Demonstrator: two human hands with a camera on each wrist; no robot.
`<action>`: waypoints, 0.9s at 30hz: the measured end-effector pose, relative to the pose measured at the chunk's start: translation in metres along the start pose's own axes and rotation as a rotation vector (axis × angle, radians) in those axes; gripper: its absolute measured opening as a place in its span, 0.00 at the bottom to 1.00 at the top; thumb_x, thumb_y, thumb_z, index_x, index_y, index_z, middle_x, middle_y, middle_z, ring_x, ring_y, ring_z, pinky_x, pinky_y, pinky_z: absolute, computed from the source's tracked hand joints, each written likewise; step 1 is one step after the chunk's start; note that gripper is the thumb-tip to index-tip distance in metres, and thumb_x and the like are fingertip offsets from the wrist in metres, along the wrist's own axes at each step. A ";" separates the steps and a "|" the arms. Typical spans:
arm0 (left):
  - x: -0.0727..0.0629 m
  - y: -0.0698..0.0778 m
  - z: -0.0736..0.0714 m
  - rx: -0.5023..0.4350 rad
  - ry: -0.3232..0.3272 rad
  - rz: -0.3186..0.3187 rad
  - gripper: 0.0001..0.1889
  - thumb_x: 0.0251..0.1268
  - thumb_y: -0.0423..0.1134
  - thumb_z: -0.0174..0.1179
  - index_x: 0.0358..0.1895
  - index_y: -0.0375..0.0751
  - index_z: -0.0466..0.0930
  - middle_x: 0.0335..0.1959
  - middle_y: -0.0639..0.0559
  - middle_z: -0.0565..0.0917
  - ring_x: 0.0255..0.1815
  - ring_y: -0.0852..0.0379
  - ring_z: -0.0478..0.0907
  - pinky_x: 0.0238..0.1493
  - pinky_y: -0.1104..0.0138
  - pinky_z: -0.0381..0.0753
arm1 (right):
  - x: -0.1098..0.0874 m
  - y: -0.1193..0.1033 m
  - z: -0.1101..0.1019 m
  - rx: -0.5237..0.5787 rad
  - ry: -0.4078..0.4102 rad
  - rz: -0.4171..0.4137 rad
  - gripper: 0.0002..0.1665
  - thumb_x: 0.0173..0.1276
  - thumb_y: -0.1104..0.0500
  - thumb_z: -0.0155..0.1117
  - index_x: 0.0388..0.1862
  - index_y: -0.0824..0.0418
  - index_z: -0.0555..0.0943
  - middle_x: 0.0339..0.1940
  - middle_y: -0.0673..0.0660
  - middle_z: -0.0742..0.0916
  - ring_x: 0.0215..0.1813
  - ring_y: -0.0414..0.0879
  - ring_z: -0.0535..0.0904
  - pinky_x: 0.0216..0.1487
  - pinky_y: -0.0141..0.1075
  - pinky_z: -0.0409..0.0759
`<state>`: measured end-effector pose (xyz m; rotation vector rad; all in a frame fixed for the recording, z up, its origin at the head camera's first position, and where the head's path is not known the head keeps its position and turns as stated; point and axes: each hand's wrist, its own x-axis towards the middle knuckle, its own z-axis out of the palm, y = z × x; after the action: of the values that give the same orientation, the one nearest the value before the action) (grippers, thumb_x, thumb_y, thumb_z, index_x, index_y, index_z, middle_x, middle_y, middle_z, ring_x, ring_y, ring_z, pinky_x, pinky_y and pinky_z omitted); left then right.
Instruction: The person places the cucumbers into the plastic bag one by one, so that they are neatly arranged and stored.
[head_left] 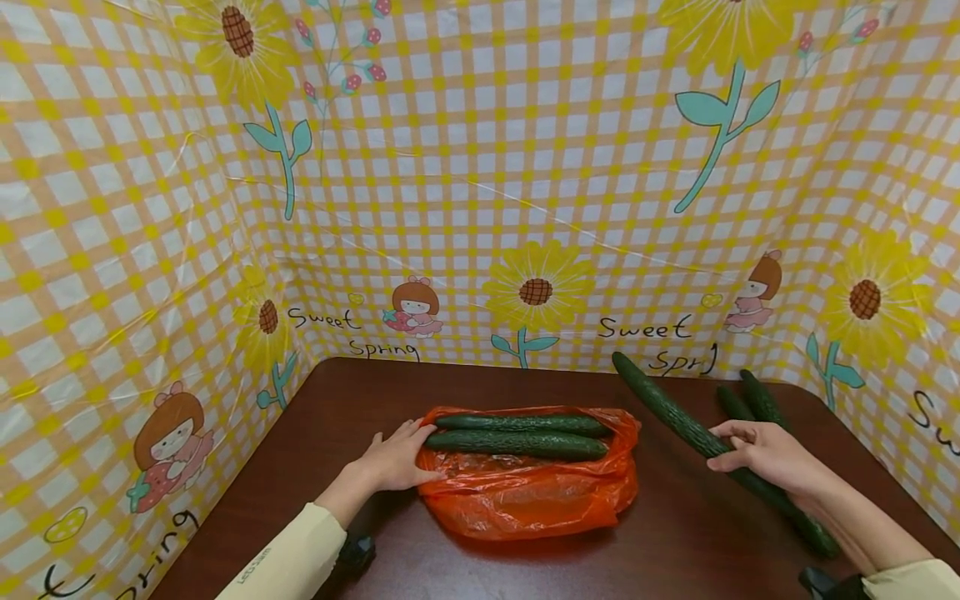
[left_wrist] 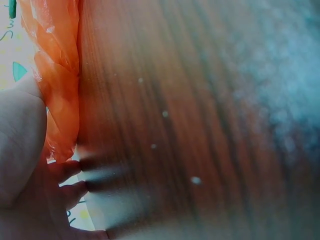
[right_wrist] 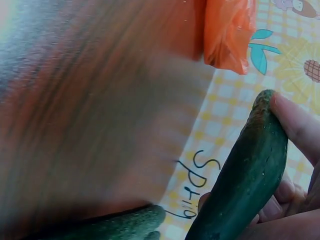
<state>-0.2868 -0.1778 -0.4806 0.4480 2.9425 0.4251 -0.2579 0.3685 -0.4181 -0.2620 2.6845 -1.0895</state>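
An orange plastic bag [head_left: 525, 504] lies on the brown table with its mouth spread. Two long green cucumbers [head_left: 517, 443] rest side by side in its opening. At the bag's left end is my left hand [head_left: 397, 457], fingers extended and thumb against the plastic. The left wrist view has the fingertips [left_wrist: 77, 190] spread at the table surface beside the bag [left_wrist: 60, 90]. My right hand [head_left: 772, 454] grips another cucumber [head_left: 667, 412], slanted with its far end up and to the left. In the right wrist view my thumb [right_wrist: 297, 117] presses along this cucumber [right_wrist: 245, 175].
Two more cucumbers [head_left: 763, 400] lie at the table's right side, partly hidden behind my right hand. A checked, flower-printed cloth [head_left: 480, 167] walls the table [head_left: 360, 387] at the back and both sides.
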 end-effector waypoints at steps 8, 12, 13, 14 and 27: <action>0.000 -0.001 0.001 0.002 0.011 0.007 0.46 0.61 0.66 0.64 0.78 0.50 0.61 0.81 0.44 0.56 0.82 0.42 0.51 0.72 0.30 0.48 | 0.008 -0.013 -0.002 -0.012 -0.034 -0.064 0.36 0.70 0.53 0.67 0.69 0.72 0.70 0.73 0.81 0.66 0.73 0.80 0.58 0.59 0.64 0.73; 0.001 -0.001 0.002 0.006 0.012 0.007 0.46 0.61 0.66 0.64 0.78 0.50 0.61 0.81 0.44 0.57 0.82 0.41 0.52 0.72 0.30 0.49 | 0.012 -0.023 -0.002 -0.036 -0.050 -0.096 0.34 0.68 0.53 0.69 0.67 0.70 0.73 0.71 0.80 0.68 0.71 0.80 0.61 0.57 0.63 0.74; 0.001 -0.001 0.001 0.007 0.012 0.007 0.46 0.61 0.66 0.64 0.78 0.50 0.61 0.81 0.44 0.57 0.82 0.41 0.52 0.72 0.30 0.49 | 0.013 -0.026 -0.002 -0.044 -0.051 -0.104 0.34 0.67 0.53 0.69 0.66 0.69 0.74 0.71 0.80 0.69 0.71 0.80 0.61 0.57 0.63 0.74; 0.001 -0.001 0.001 0.007 0.013 0.008 0.46 0.61 0.66 0.64 0.78 0.50 0.61 0.81 0.44 0.57 0.82 0.41 0.52 0.72 0.30 0.49 | 0.014 -0.028 -0.002 -0.051 -0.051 -0.112 0.33 0.67 0.53 0.70 0.65 0.69 0.75 0.71 0.80 0.69 0.71 0.80 0.62 0.57 0.64 0.74; 0.003 -0.003 0.002 0.009 0.001 -0.002 0.46 0.60 0.66 0.64 0.78 0.51 0.62 0.81 0.45 0.57 0.82 0.41 0.51 0.71 0.30 0.49 | 0.028 -0.055 0.004 -0.067 -0.103 -0.195 0.28 0.62 0.57 0.73 0.60 0.65 0.79 0.68 0.76 0.75 0.70 0.76 0.66 0.57 0.62 0.76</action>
<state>-0.2902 -0.1788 -0.4834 0.4456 2.9472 0.4120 -0.2796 0.3199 -0.3858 -0.5861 2.6495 -1.0084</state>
